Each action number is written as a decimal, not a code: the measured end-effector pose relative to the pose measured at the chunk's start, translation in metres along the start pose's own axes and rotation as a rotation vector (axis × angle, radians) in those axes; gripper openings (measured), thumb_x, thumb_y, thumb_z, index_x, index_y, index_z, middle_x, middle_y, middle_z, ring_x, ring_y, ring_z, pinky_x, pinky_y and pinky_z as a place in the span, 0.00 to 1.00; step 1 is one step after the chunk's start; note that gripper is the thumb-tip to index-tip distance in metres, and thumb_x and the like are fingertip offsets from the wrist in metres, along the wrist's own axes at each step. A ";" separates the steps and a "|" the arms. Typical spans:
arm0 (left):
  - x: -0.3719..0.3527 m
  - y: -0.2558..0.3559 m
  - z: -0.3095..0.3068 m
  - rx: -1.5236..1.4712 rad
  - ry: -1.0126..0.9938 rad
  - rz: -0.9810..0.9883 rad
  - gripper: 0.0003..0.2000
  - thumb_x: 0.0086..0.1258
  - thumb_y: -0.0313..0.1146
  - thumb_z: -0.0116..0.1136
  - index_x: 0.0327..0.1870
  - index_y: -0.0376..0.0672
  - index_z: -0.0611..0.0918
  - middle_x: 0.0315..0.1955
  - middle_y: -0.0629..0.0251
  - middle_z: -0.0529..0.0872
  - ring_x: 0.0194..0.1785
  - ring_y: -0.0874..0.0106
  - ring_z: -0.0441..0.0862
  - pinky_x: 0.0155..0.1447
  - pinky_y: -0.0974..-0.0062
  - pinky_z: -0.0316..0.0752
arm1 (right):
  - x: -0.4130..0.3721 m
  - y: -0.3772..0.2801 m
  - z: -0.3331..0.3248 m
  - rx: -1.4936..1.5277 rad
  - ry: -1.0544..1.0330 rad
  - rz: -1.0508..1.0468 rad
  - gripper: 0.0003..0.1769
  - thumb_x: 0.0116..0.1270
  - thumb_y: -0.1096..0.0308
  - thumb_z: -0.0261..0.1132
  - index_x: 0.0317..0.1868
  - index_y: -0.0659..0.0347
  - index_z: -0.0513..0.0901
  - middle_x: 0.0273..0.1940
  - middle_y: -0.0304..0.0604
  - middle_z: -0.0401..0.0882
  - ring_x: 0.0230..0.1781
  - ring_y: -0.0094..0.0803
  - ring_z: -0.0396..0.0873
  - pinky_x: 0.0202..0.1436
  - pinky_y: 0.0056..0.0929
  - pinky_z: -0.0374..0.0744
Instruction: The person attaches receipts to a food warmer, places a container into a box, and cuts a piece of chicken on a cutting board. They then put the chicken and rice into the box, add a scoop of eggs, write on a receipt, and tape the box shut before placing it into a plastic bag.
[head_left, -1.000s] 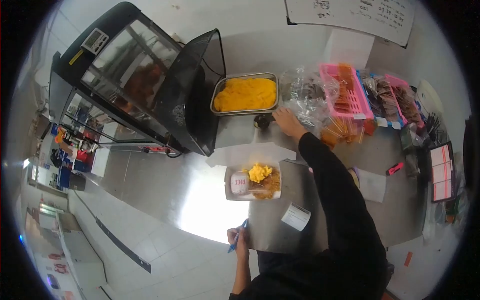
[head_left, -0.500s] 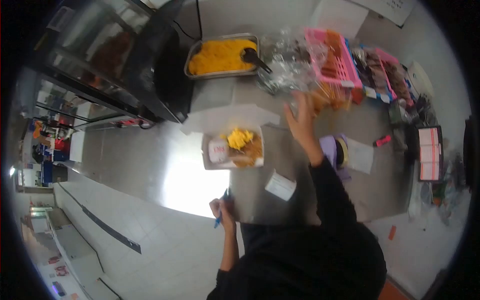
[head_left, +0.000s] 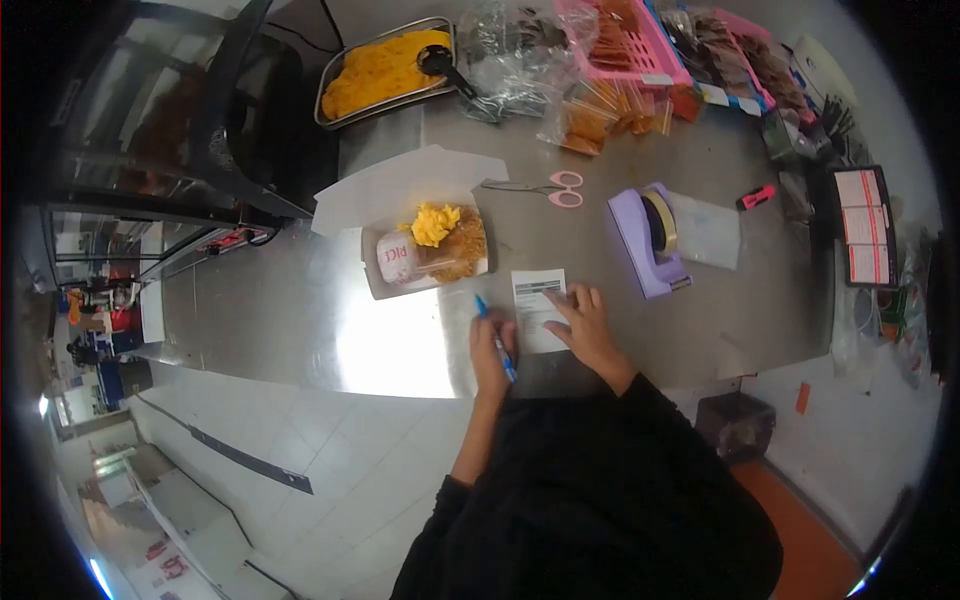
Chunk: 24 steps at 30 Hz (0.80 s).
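My left hand (head_left: 490, 360) is closed around a blue pen (head_left: 498, 345) at the table's front edge. To its right, a printed paper slip (head_left: 537, 318) lies flat on the metal table. My right hand (head_left: 592, 335) rests on the slip's right side with fingers apart. Beyond my left hand stands an open white food box (head_left: 420, 293) with its lid folded back. Inside are a wrapped round bundle (head_left: 397, 258) with red print, a yellow scrambled-looking food (head_left: 435, 225) and a brown crumbed piece (head_left: 465, 255).
Pink-handled scissors (head_left: 565, 190) lie beyond the slip. A purple tape dispenser (head_left: 632, 245) stands right, beside a clear plastic bag (head_left: 708, 232) and pink marker (head_left: 757, 197). Behind are a tray (head_left: 388, 105) of yellow food with a black scoop, plastic bags (head_left: 510, 65) and a pink basket (head_left: 640, 70).
My right hand has come back from near the bags and now touches the slip. The slip sits straighter. My left hand has moved in beside it with the pen. The view has shifted.
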<state>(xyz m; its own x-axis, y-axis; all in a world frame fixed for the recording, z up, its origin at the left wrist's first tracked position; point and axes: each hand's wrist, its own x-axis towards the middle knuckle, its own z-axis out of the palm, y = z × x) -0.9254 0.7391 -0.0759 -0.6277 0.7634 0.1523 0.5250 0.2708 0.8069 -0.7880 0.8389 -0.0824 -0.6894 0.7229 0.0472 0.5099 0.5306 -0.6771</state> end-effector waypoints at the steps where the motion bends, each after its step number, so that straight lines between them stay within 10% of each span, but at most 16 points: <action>1: -0.002 -0.003 0.002 0.018 0.078 0.035 0.11 0.65 0.37 0.50 0.38 0.37 0.71 0.35 0.55 0.74 0.41 0.66 0.73 0.45 0.73 0.68 | -0.001 -0.003 -0.002 -0.098 0.041 -0.003 0.29 0.48 0.61 0.67 0.53 0.56 0.70 0.55 0.48 0.60 0.51 0.45 0.61 0.52 0.40 0.63; 4: 0.000 0.008 0.011 -0.156 0.257 0.050 0.06 0.63 0.29 0.51 0.36 0.36 0.73 0.35 0.59 0.72 0.39 0.69 0.72 0.39 0.76 0.69 | -0.004 -0.005 -0.002 -0.164 0.035 0.037 0.31 0.45 0.54 0.68 0.51 0.54 0.72 0.59 0.43 0.56 0.56 0.49 0.54 0.55 0.46 0.57; 5: -0.004 0.021 0.018 -0.823 0.248 -0.280 0.04 0.62 0.26 0.51 0.36 0.37 0.73 0.37 0.63 0.71 0.39 0.71 0.71 0.41 0.78 0.68 | -0.006 -0.006 0.001 -0.147 0.009 0.057 0.33 0.44 0.52 0.68 0.51 0.54 0.72 0.60 0.41 0.55 0.57 0.49 0.52 0.55 0.48 0.55; 24: -0.018 0.012 0.034 -0.170 0.147 0.005 0.06 0.50 0.24 0.55 0.23 0.38 0.70 0.21 0.59 0.69 0.24 0.64 0.68 0.28 0.73 0.64 | -0.011 0.000 -0.013 -0.189 -0.149 0.015 0.46 0.33 0.44 0.70 0.57 0.46 0.65 0.61 0.37 0.54 0.60 0.48 0.49 0.56 0.54 0.50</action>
<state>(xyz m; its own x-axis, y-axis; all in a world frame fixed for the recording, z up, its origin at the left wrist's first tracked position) -0.8886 0.7488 -0.0885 -0.7092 0.6671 0.2280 0.4318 0.1554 0.8885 -0.7738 0.8360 -0.0735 -0.7421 0.6655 -0.0797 0.5982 0.6040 -0.5267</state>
